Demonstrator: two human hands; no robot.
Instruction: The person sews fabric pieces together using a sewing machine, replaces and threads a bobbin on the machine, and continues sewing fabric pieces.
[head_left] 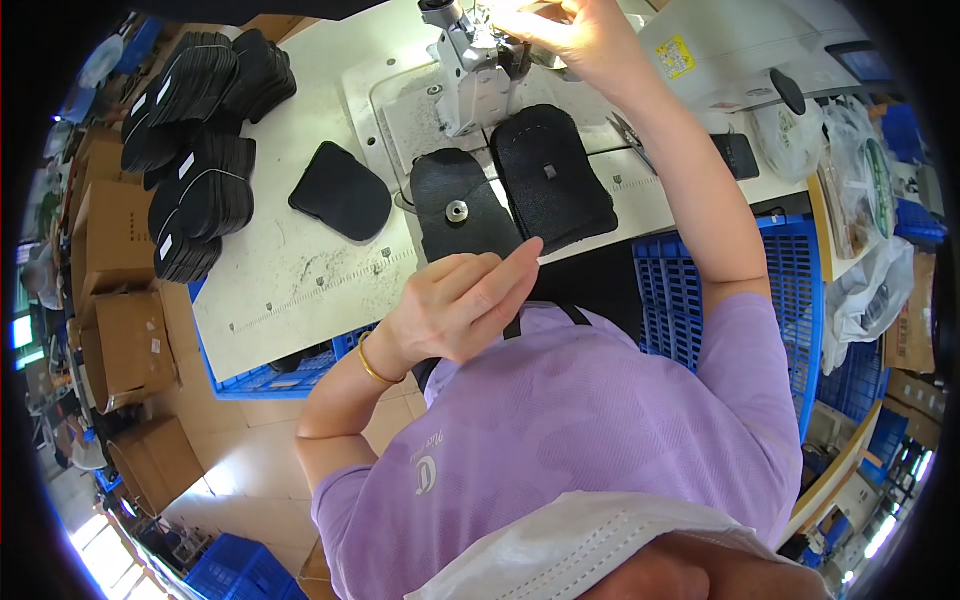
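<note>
My left hand [465,305] is closed in a pinch above the near table edge, just below a black piece [462,185]; what it pinches, if anything, is too small to make out. On that piece sits a round metal bobbin [457,211]. My right hand [560,30] reaches to the head of the sewing machine [475,85], its fingertips washed out by the lamp. A second black piece [552,180] lies beside the first, in front of the machine. Farther left on the table is a single black rounded piece [342,192].
Bundled stacks of black pieces [205,190] stand at the table's left end. Scissors [630,140] and a dark phone [736,156] lie right of the machine. Blue crates [790,300] are below the table, with cardboard boxes [135,345] on the left.
</note>
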